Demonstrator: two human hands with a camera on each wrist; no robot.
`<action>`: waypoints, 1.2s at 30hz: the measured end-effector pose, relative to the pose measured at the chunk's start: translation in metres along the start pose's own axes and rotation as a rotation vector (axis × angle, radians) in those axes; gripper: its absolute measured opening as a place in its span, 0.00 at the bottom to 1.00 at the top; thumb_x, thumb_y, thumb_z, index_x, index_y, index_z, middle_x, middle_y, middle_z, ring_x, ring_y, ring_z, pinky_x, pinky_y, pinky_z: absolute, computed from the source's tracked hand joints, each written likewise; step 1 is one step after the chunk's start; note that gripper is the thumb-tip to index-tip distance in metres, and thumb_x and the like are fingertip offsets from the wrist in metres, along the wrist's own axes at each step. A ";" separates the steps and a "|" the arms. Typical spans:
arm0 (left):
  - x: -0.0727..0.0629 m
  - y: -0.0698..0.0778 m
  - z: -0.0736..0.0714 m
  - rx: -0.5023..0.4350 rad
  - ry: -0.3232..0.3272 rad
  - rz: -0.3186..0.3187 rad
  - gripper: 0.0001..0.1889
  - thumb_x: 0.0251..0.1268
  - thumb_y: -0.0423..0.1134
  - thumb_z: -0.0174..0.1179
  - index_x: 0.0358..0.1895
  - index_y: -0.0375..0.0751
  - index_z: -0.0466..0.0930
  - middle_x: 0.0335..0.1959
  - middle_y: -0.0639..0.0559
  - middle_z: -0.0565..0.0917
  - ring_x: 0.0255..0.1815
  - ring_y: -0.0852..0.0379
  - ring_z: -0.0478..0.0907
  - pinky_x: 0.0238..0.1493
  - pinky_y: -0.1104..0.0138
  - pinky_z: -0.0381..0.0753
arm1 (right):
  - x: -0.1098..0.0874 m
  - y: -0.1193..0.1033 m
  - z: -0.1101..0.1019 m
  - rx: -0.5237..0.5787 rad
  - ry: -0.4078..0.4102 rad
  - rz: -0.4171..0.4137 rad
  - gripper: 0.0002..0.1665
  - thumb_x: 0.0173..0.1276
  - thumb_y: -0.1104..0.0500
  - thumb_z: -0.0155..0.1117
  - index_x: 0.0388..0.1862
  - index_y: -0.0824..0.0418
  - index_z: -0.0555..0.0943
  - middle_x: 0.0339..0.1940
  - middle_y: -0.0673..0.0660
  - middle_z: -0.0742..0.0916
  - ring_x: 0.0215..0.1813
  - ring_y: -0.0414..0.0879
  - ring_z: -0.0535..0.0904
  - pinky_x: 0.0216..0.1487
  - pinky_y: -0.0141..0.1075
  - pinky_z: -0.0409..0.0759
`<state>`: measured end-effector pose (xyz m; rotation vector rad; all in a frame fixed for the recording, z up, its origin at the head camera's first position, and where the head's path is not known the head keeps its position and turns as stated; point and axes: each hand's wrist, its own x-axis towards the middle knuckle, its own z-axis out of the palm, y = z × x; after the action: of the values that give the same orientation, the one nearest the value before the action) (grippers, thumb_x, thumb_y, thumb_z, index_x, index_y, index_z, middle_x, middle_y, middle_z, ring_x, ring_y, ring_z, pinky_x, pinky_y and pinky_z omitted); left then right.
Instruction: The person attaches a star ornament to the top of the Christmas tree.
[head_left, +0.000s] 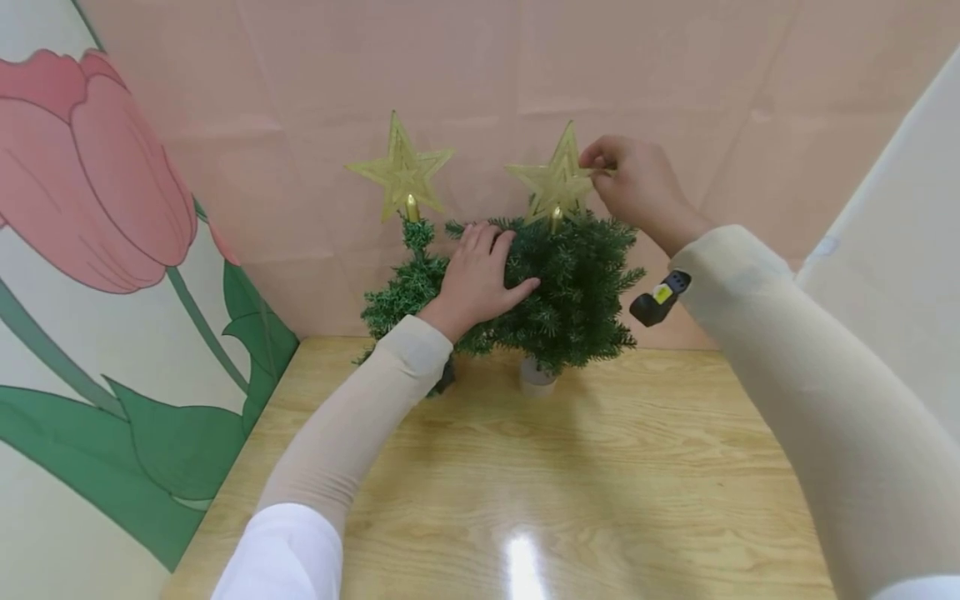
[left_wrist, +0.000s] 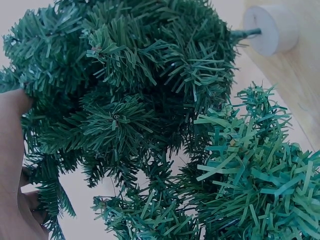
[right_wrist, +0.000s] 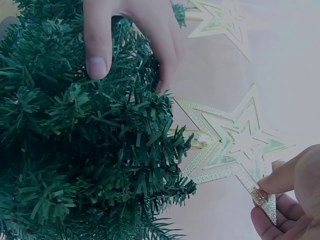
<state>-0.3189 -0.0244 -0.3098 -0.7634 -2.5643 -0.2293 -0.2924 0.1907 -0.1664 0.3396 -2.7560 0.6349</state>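
Two small artificial Christmas trees stand side by side, each topped with a gold star. My left hand (head_left: 483, 279) holds the upper left of the fuller right tree (head_left: 577, 292), its thumb on the near side and its fingers over the far side among the branches. On that tree's top sits a gold star (right_wrist: 240, 140). My right hand (head_left: 633, 183) pinches the star's right point between thumb and fingers. Left of it, the slimmer tree (head_left: 401, 292) carries its own gold star (head_left: 402, 167); my left forearm partly hides this tree.
Both trees stand on a wood-grain table (head_left: 525, 467), near its back edge. The right tree has a round pale base (left_wrist: 270, 30). Behind rises a pink cloth-like backdrop (head_left: 375, 67); a tulip-painted panel (head_left: 97, 167) is at left. A black device (head_left: 660, 297) sits at my right wrist.
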 end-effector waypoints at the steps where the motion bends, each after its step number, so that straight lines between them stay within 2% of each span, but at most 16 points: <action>1: 0.000 0.000 0.000 -0.001 0.001 0.001 0.46 0.62 0.74 0.44 0.73 0.42 0.60 0.67 0.44 0.65 0.75 0.46 0.52 0.76 0.57 0.35 | 0.000 0.000 -0.001 0.000 -0.004 0.004 0.19 0.77 0.61 0.45 0.61 0.61 0.76 0.61 0.63 0.79 0.23 0.46 0.74 0.20 0.33 0.70; 13: 0.004 0.005 -0.002 0.013 -0.009 0.012 0.46 0.62 0.75 0.43 0.73 0.43 0.61 0.68 0.45 0.64 0.75 0.46 0.52 0.76 0.57 0.36 | 0.001 0.001 -0.007 -0.012 -0.040 0.022 0.20 0.76 0.60 0.44 0.61 0.60 0.76 0.60 0.63 0.79 0.23 0.47 0.74 0.23 0.36 0.73; 19: 0.002 0.004 -0.004 0.004 -0.004 0.018 0.46 0.62 0.74 0.45 0.72 0.42 0.61 0.68 0.44 0.64 0.75 0.45 0.51 0.76 0.57 0.36 | 0.000 -0.003 -0.003 0.011 -0.041 0.028 0.20 0.76 0.60 0.42 0.61 0.61 0.75 0.59 0.62 0.79 0.36 0.51 0.76 0.29 0.41 0.74; 24: 0.002 0.004 -0.008 0.014 0.010 0.031 0.45 0.63 0.73 0.46 0.72 0.41 0.61 0.69 0.43 0.63 0.76 0.44 0.50 0.76 0.56 0.36 | 0.000 -0.003 -0.001 0.021 -0.024 0.020 0.20 0.77 0.60 0.43 0.61 0.62 0.75 0.59 0.61 0.79 0.41 0.51 0.76 0.32 0.42 0.75; 28: 0.003 0.004 -0.011 0.013 0.013 0.038 0.45 0.63 0.73 0.46 0.72 0.41 0.61 0.70 0.43 0.62 0.76 0.44 0.48 0.76 0.56 0.35 | 0.001 -0.002 0.000 0.026 -0.012 0.007 0.20 0.76 0.61 0.43 0.61 0.62 0.75 0.58 0.61 0.80 0.40 0.51 0.75 0.33 0.42 0.74; 32: 0.004 0.006 -0.011 0.007 0.016 0.037 0.46 0.62 0.74 0.45 0.73 0.41 0.60 0.71 0.44 0.62 0.77 0.46 0.46 0.76 0.57 0.34 | 0.000 -0.001 0.000 0.027 -0.009 0.004 0.20 0.76 0.60 0.43 0.61 0.62 0.75 0.58 0.61 0.80 0.36 0.51 0.75 0.30 0.42 0.74; 36: 0.005 0.007 -0.012 0.012 0.022 0.037 0.47 0.61 0.75 0.44 0.73 0.41 0.59 0.71 0.44 0.61 0.78 0.47 0.45 0.76 0.56 0.34 | 0.001 -0.001 0.001 0.031 -0.009 -0.001 0.20 0.76 0.59 0.43 0.60 0.61 0.76 0.58 0.61 0.79 0.37 0.51 0.75 0.29 0.42 0.73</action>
<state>-0.3145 -0.0192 -0.2965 -0.7986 -2.5269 -0.2092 -0.2928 0.1895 -0.1664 0.3521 -2.7566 0.6781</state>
